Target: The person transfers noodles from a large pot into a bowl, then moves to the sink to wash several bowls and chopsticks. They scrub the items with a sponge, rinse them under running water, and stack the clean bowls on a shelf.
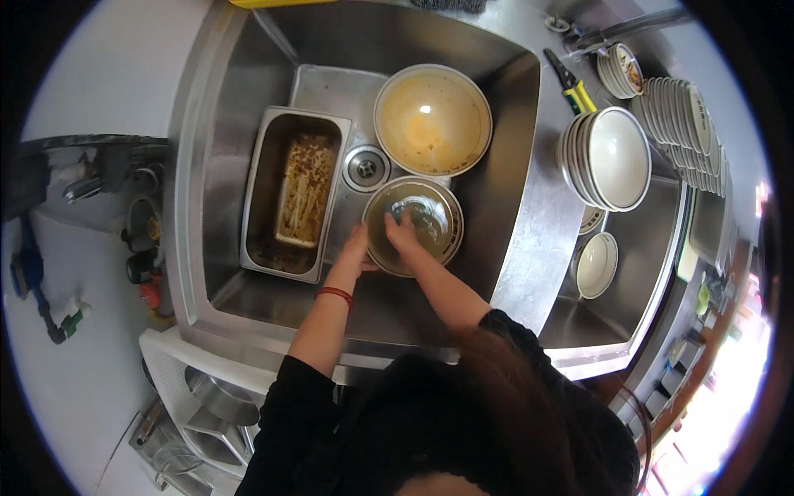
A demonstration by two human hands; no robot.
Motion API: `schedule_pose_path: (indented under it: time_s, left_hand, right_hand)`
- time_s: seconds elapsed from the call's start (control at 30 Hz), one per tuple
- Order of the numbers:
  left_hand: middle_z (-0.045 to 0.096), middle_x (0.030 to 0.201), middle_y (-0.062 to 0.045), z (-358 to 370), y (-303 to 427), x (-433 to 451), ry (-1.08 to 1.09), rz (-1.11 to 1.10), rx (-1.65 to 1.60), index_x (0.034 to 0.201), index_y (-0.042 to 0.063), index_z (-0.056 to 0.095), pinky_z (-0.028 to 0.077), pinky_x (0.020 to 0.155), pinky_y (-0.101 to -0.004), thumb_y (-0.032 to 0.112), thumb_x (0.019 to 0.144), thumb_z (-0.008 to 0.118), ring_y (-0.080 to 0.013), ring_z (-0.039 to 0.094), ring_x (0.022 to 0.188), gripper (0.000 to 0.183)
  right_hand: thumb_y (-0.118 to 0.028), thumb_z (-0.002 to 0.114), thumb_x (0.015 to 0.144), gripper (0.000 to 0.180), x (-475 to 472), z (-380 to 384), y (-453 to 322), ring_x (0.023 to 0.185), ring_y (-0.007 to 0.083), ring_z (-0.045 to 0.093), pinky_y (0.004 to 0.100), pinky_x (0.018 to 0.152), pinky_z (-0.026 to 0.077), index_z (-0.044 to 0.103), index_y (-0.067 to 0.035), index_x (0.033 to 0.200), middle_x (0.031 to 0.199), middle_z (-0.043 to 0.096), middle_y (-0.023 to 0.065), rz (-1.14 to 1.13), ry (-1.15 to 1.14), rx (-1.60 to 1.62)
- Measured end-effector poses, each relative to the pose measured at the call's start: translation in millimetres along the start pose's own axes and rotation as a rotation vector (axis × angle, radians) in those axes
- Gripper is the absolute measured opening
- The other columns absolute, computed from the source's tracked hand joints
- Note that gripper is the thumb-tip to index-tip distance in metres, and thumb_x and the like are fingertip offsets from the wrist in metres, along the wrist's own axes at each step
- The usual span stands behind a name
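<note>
Down in the steel sink, a bowl (441,230) with a patterned rim holds murky liquid with a bright reflection on it. My left hand (356,248) grips this bowl at its left side. Over the bowl's inside reaches my right hand (402,235), its fingertips at the liquid. A small bluish patch lies by those fingertips; whether it is a held thing or a reflection I cannot tell. Just beyond stands a larger bowl (428,118), stained yellow-brown inside. To the left is a deep rectangular steel pan (304,192) with brown residue on its bottom.
The sink drain (366,168) lies between pan and bowls. On the right ledge are stacked white bowls (611,158), a yellow-and-black handled tool (574,90) and rows of stacked plates (676,118). A second basin on the right contains a small bowl (597,265).
</note>
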State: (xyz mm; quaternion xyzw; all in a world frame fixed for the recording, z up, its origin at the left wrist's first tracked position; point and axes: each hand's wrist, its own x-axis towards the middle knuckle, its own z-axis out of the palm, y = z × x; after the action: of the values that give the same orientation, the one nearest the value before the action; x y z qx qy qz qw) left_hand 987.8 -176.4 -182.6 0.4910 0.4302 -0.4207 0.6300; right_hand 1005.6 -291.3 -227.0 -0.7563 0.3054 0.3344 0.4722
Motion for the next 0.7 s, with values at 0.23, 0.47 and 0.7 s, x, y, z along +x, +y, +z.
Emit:
schedule_pose_path:
  time_s: [0.23, 0.47, 0.7]
  left_hand:
    - [0.036, 0.126, -0.015, 2, 0, 4, -0.013, -0.016, -0.181, 0.13, 0.012, 0.021, 0.042, 0.079, -0.0523, 0.051, 0.086, 0.028, -0.0329, 0.043, 0.108, 0.059]
    - [0.052, 0.105, -0.017, 6, -14, 19, 0.141, 0.152, 0.117, 0.126, 0.014, 0.032, 0.051, 0.059, -0.0448, 0.02, 0.084, 0.044, -0.0313, 0.056, 0.087, 0.044]
    - [0.054, 0.101, -0.017, -4, -12, 29, 0.39, 0.405, 0.464, 0.123, 0.012, 0.034, 0.053, 0.053, -0.0429, 0.022, 0.083, 0.046, -0.0306, 0.059, 0.08, 0.043]
  right_hand:
    - [-0.039, 0.047, 0.077, 0.071, -13, 28, 11, 0.114, 0.0469, 0.029, 0.054, 0.096, 0.017, 0.02, -0.004, 0.132, 0.122, 0.033, 0.0307, -0.236, -0.198, -0.363]
    - [-0.031, 0.059, 0.07, 0.07, -56, -73, 2, 0.116, 0.0373, 0.033, 0.0513, 0.09, 0.031, 0.03, -0.008, 0.129, 0.123, 0.038, 0.0181, -0.431, -0.656, -1.68]
    - [-0.021, 0.046, 0.079, 0.034, -44, -67, 23, 0.108, 0.0382, 0.037, 0.0565, 0.068, 0.041, 0.056, -0.005, 0.107, 0.112, 0.049, 0.0154, -0.611, -0.131, -2.157]
